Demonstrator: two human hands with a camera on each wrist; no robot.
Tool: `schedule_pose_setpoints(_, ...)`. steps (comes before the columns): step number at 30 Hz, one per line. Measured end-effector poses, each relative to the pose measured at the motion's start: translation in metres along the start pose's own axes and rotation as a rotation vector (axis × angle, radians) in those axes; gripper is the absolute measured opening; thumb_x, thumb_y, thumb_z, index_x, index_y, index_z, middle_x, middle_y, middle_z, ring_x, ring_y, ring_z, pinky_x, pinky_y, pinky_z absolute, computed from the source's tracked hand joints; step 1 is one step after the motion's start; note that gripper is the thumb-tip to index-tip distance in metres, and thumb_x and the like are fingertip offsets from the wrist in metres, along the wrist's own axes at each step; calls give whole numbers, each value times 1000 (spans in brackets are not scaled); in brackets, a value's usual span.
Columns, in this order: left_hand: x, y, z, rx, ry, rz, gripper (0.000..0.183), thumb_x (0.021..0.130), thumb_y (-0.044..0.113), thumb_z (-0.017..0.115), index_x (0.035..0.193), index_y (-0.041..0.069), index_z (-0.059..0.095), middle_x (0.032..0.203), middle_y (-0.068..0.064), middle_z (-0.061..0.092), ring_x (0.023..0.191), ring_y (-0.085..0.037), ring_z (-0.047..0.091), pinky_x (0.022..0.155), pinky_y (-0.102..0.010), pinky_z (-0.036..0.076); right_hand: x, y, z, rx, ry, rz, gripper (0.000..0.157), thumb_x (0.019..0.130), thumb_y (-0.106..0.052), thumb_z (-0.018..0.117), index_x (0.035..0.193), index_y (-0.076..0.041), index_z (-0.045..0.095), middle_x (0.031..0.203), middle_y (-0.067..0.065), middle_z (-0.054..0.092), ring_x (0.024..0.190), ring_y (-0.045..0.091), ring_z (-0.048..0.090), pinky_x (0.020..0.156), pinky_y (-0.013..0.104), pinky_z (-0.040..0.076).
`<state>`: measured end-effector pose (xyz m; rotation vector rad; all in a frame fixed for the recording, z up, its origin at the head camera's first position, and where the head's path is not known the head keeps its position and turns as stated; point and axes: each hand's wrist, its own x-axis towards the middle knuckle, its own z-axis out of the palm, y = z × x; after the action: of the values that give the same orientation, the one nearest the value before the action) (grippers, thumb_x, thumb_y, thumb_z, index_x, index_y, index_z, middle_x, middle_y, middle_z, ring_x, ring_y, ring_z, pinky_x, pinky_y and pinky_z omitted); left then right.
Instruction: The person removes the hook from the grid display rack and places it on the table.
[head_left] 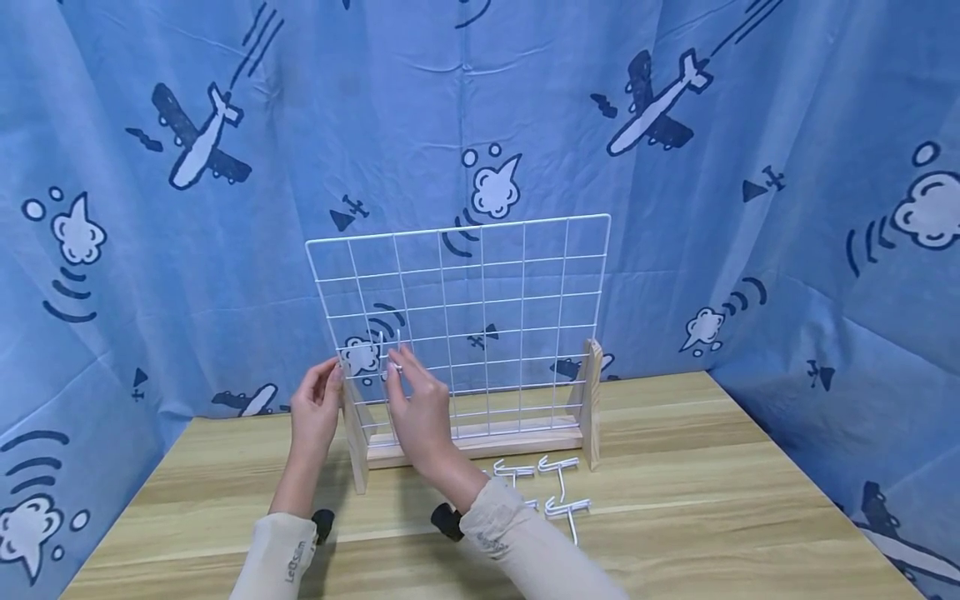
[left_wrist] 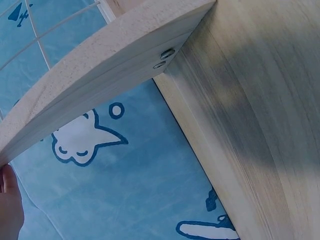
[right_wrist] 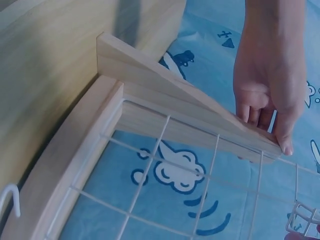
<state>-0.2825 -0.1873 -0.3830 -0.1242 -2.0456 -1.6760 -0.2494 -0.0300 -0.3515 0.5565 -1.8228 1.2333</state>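
Observation:
A white wire grid panel (head_left: 482, 227) stands upright in a wooden stand. My left hand (head_left: 315, 408) grips the upper tip of the stand's left side support (head_left: 356, 446), with thumb and fingers on either side of the wood in the right wrist view. In front of the grid's lower left part, my right hand (head_left: 422, 408) pinches a white wire hook (right_wrist: 302, 220). That hook is against or very near the wires; whether it is latched on cannot be made out. Only a bit of the left hand (left_wrist: 10, 205) shows in the left wrist view.
Several white wire hooks (head_left: 567, 506) lie on the wooden table (head_left: 720, 500), right of my right forearm and in front of the stand. The stand's right support (head_left: 592, 408) is at the grid's other end. A blue printed curtain (head_left: 480, 100) hangs behind and at both sides.

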Motion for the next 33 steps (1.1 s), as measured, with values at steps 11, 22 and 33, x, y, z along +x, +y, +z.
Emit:
schedule_pose_setpoints(11, 0, 2, 0, -11, -1, 1, 39, 102, 27, 49, 131, 1, 52, 128, -15, 55, 113, -8, 51, 93, -7, 42, 6, 3, -19, 2, 13, -84, 23, 92, -1, 60, 113, 7, 66, 122, 23, 61, 110, 31, 61, 92, 33, 50)
schedule_pose_setpoints(22, -1, 3, -2, 1, -19, -20, 40, 101, 28, 48, 132, 3, 52, 128, -12, 56, 111, -4, 50, 93, -7, 42, 8, 2, -38, 12, 0, -102, 22, 91, 0, 61, 111, 6, 67, 119, 24, 63, 109, 31, 61, 91, 33, 51)
schedule_pose_setpoints(33, -1, 8, -3, 1, -41, -59, 39, 102, 26, 48, 134, 5, 50, 132, -12, 54, 113, -7, 49, 93, -6, 41, 11, 1, -61, 17, -37, -137, 22, 91, 1, 62, 111, 7, 67, 120, 23, 62, 107, 30, 63, 82, 26, 55)
